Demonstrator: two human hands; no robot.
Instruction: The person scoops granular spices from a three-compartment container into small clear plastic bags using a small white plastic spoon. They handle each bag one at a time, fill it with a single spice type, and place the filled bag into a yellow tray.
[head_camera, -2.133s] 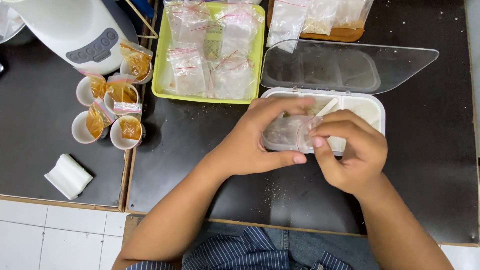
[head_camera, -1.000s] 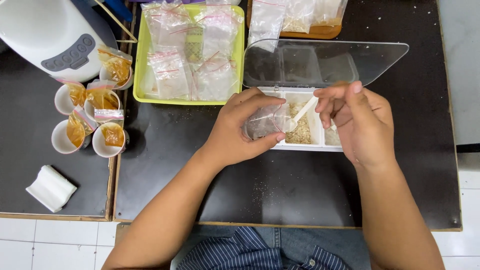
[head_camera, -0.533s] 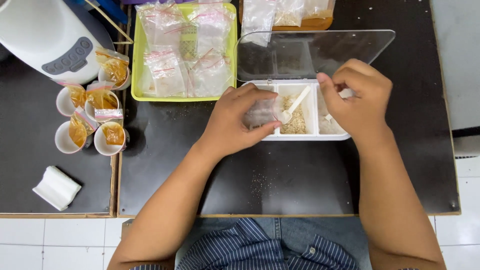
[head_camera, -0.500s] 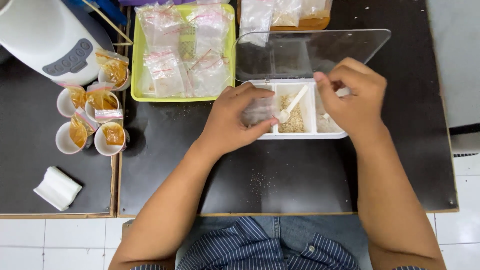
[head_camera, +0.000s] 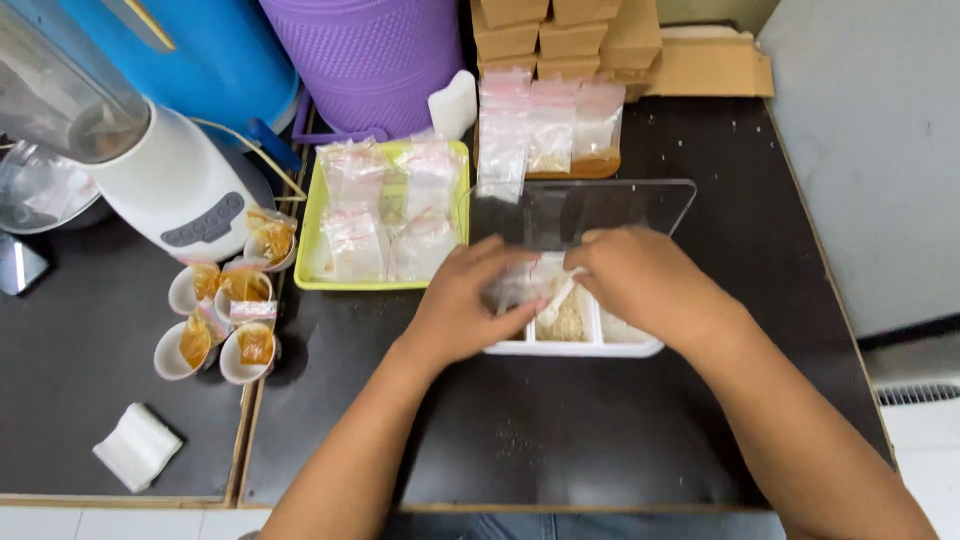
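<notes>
Pinching crinkly clear plastic bag (head_camera: 512, 288) in left hand (head_camera: 470, 310) | right hand (head_camera: 640, 285) gripping thin white spoon (head_camera: 556, 298) | boxy white compartment tray (head_camera: 575, 345)

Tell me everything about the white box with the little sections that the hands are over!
The white box is a shallow plastic tray split by thin walls into side-by-side sections. It lies flat on the black table. Its clear lid is tipped open behind it. The middle section holds a tan, crumbly powder; a small white spoon reaches into it. The left hand and right hand cover much of it.
</notes>
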